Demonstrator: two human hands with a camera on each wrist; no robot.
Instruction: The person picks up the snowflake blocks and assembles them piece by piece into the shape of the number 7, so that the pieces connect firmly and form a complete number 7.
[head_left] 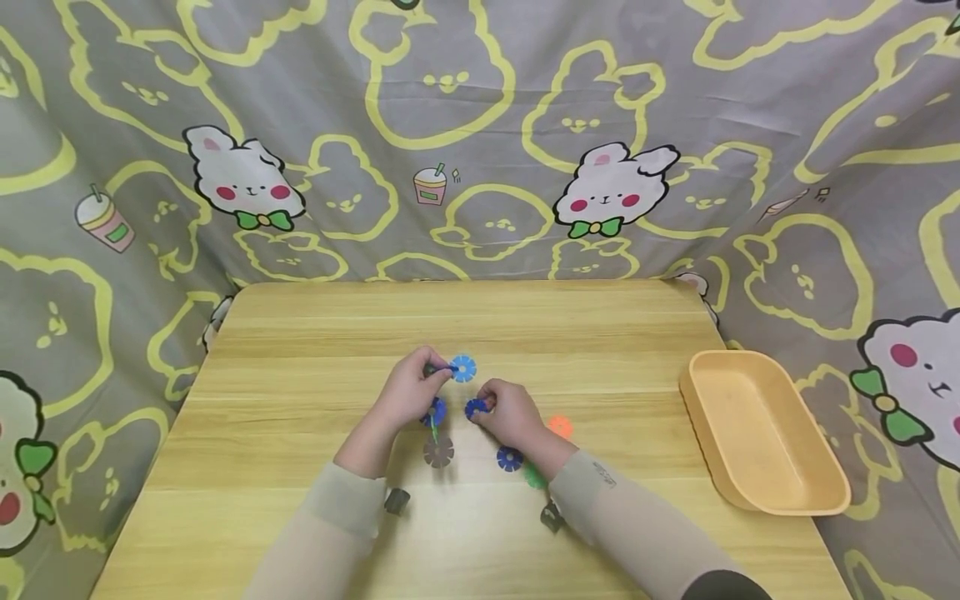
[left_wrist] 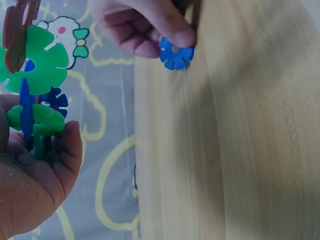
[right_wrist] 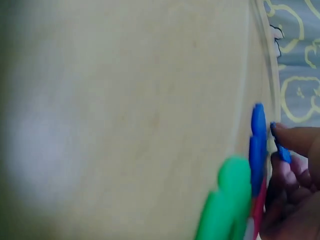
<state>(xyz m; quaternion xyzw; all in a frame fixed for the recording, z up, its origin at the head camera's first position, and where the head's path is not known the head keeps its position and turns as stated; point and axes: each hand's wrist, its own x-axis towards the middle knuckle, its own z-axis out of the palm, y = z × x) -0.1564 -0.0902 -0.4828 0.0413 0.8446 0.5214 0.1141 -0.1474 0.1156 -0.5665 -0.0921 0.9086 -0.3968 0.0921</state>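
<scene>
My left hand (head_left: 411, 385) grips a cluster of joined, notched plastic discs. In the head view a light blue disc (head_left: 463, 368) sticks out past its fingertips, and a blue disc (head_left: 432, 412) and a brown disc (head_left: 438, 452) show below. The left wrist view shows a large green disc (left_wrist: 42, 62) and a smaller green disc (left_wrist: 47, 120) in this cluster, the palm cupped beside it. My right hand (head_left: 512, 412) pinches a single blue disc (head_left: 476, 408) between thumb and fingers, a short way from the cluster.
By the right forearm are an orange disc (head_left: 559, 427), a dark blue disc (head_left: 510, 458) and a green disc (head_left: 535, 476), the last partly hidden. A yellow-orange plastic bin (head_left: 693, 408) stands at the wooden table's (head_left: 300, 333) right side. Patterned curtain (head_left: 480, 100) surrounds the table's back and sides.
</scene>
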